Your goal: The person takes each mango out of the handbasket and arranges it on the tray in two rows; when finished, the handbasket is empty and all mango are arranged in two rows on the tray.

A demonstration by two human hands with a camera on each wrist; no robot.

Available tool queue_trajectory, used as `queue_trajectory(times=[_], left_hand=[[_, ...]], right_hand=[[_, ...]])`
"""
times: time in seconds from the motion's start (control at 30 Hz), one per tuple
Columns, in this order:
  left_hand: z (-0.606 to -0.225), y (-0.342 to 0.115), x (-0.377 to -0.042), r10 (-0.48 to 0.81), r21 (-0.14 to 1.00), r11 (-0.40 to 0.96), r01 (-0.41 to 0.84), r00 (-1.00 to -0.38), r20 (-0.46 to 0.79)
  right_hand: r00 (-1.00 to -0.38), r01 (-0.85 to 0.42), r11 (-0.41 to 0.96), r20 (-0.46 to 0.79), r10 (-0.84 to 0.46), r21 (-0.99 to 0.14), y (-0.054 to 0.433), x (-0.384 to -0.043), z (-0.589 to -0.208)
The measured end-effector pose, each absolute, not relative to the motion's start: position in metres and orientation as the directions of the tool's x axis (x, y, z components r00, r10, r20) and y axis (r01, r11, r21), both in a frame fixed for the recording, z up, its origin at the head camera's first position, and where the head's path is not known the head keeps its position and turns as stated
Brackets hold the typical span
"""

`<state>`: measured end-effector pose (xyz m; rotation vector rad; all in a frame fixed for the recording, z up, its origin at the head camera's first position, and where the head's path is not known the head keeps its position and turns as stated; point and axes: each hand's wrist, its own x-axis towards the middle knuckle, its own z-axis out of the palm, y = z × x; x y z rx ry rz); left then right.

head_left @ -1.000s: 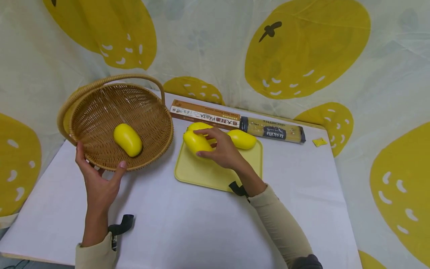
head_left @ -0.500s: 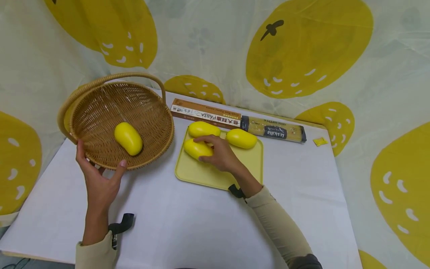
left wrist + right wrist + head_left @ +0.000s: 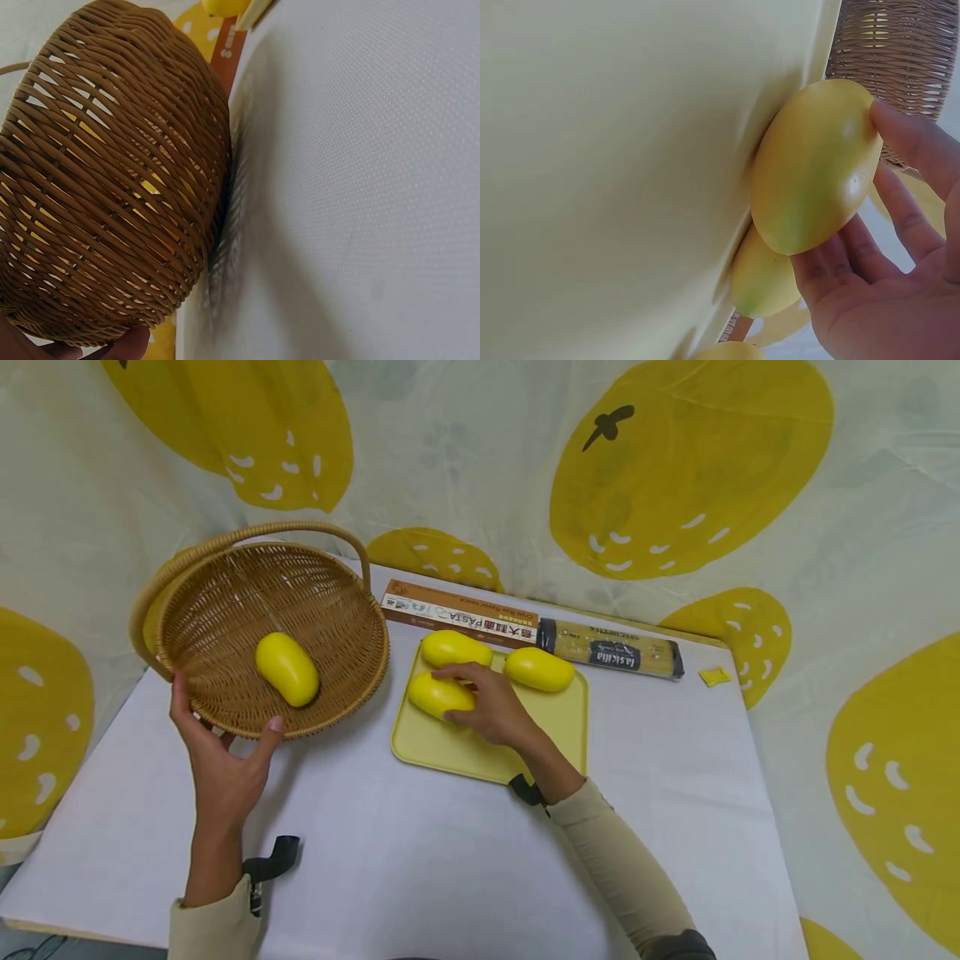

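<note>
My left hand (image 3: 225, 768) grips the near rim of a brown wicker basket (image 3: 225, 602) with an arched handle, thumb inside the rim. One yellow mango (image 3: 287, 669) lies in the basket. Over a pale yellow tray (image 3: 480, 752), my right hand (image 3: 491, 703) holds another mango (image 3: 817, 169) between thumb and fingers, low at the tray's left side. Two more lie at the tray's far edge: a left mango (image 3: 455, 648) and a right mango (image 3: 539, 669). From the left wrist camera, the basket's woven outside fills the left, fingertips at its lower edge.
Behind the tray lies a brown and white pasta box (image 3: 461, 614). To its right is a spaghetti packet (image 3: 609, 647), then a small yellow sachet (image 3: 714, 677). A curtain with yellow fruit prints (image 3: 690, 468) hangs behind the white table (image 3: 675, 793).
My right hand has lowered its mango toward the near part of the tray, away from the far-left one, which now shows more fully. The left hand and basket have stayed almost still.
</note>
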<state>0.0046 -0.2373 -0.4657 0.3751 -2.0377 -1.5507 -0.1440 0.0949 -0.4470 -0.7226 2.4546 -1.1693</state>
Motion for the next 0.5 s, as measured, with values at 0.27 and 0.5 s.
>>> queue_trajectory(times=[0.27, 0.5], left_hand=[[-0.467, -0.2379, 0.0047, -0.531, 0.954, 0.283, 0.097, -0.813, 0.241], [-0.4673, -0.2387, 0.0036, -0.525, 0.955, 0.276, 0.111, -0.815, 0.246]], right_hand=[[-0.81, -0.277, 0.496, -0.078, -0.582, -0.823, 0.092, -0.1411, -0.4491], [-0.827, -0.291, 0.515, -0.058, -0.56, -0.806, 0.09, -0.1389, -0.443]])
